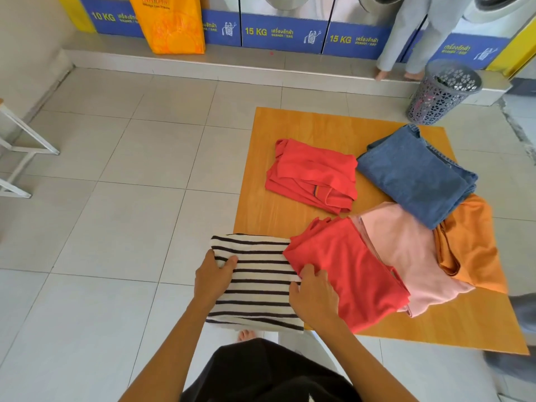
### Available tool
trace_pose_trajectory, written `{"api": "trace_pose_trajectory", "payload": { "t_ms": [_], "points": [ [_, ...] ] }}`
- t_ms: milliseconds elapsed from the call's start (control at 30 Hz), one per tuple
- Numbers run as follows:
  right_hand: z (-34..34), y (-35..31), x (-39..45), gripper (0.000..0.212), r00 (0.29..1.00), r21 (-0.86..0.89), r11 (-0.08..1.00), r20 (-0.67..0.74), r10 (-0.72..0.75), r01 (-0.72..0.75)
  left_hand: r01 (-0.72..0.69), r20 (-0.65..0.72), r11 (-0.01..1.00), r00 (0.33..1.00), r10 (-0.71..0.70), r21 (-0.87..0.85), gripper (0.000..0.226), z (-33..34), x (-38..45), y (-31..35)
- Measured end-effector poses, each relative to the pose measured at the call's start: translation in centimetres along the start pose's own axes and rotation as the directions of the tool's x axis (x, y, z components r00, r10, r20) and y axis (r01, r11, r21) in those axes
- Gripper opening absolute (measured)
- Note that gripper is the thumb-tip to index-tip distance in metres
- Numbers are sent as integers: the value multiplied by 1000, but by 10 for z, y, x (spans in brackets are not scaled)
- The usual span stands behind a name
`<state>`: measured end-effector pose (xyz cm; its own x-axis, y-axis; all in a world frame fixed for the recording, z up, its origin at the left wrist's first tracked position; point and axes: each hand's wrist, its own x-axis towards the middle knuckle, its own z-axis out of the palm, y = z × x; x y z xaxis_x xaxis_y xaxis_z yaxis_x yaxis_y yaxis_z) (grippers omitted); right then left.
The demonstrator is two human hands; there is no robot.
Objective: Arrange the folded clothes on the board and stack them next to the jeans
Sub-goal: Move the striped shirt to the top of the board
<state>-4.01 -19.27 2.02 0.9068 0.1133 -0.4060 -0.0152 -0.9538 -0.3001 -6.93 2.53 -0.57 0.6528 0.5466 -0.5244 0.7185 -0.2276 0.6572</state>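
Striped top point(255, 282) is pinched at its left edge by the left hand point(213, 275), thumb on top; the right hand point(313, 294) grips its right edge beside a red shirt point(348, 271) on the board point(290, 126), jeans point(414, 172) farther right.

Single view, worn on the head, looking forward and steeply down from standing height. Aimed at the tiled floor with the board point(290, 204) right of centre and reaching well toward the right edge. Close enough for both forearms to rise from the bottom edge just short of the board. Beyond the board, washing machines point(284, 30) along the top edge. Wide lens, straight lines bowed near the borders.
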Motion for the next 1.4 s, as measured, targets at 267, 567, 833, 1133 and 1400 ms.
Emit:
{"api": "trace_pose_trajectory", "payload": {
  "t_ms": [267, 567, 833, 1133, 1400],
  "points": [
    [-6, 4, 11, 32, 986, 64, 998, 167, -9, -2, 26, -34, 999, 999, -27, -20, 61, 0, -7, -11],
    [8, -14, 3, 37, 987, 379, 924, 160, -8, -54, 127, 36, 971, 992, -123, -204, 65, -27, -19, -34],
    [-13, -28, 7, 30, 984, 667, 741, 173, -43, -85, 4, 35, 931, 999, 9, -366, 50, -40, -27, -4],
    [-66, -19, 66, 4, 999, 746, 666, -37, 15, 18, -88, 72, 921, 990, 124, -379, 49, -38, 17, 86],
    [-127, -1, 163, 14, 970, 791, 608, -197, 140, 72, -309, 78, 886, 932, 355, -346, 39, -20, 83, 193]
  ]
}}
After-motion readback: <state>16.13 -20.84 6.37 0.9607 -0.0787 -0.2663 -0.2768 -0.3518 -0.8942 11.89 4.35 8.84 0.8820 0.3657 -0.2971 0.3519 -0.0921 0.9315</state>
